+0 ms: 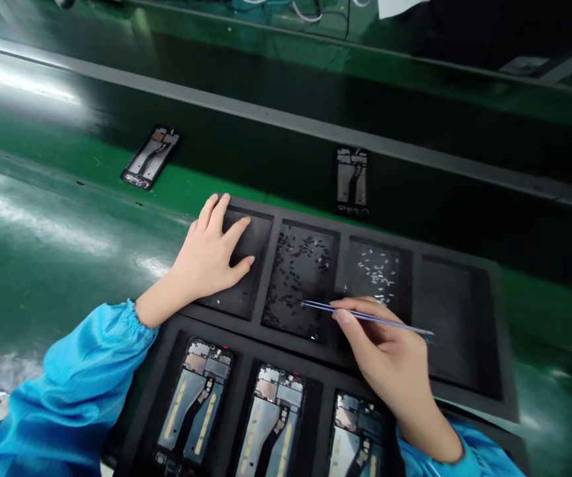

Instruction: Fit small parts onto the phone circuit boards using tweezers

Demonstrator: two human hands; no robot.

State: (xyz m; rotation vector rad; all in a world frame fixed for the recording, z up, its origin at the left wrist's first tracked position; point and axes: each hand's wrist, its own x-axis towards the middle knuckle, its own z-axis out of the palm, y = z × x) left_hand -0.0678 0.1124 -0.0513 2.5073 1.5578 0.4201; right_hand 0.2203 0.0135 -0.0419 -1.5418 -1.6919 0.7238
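1. L hand [213, 262] – open, grasping nothing, lay across leftmost compt [258, 242] of blk upper tray [267, 278]
2. R hand [385, 351] pinched tweezers [365, 314] – tips over blk pcs [286, 265] in 2nd compt [315, 228]
3. Phone units [272, 424] sat in lower tray [243, 354]; 2 others [150, 156] lay beyond, on grn bench [186, 175]

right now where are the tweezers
In the head view, the tweezers are just right of centre, held in the right hand, with their tips over the second compartment from the left of the black tray.
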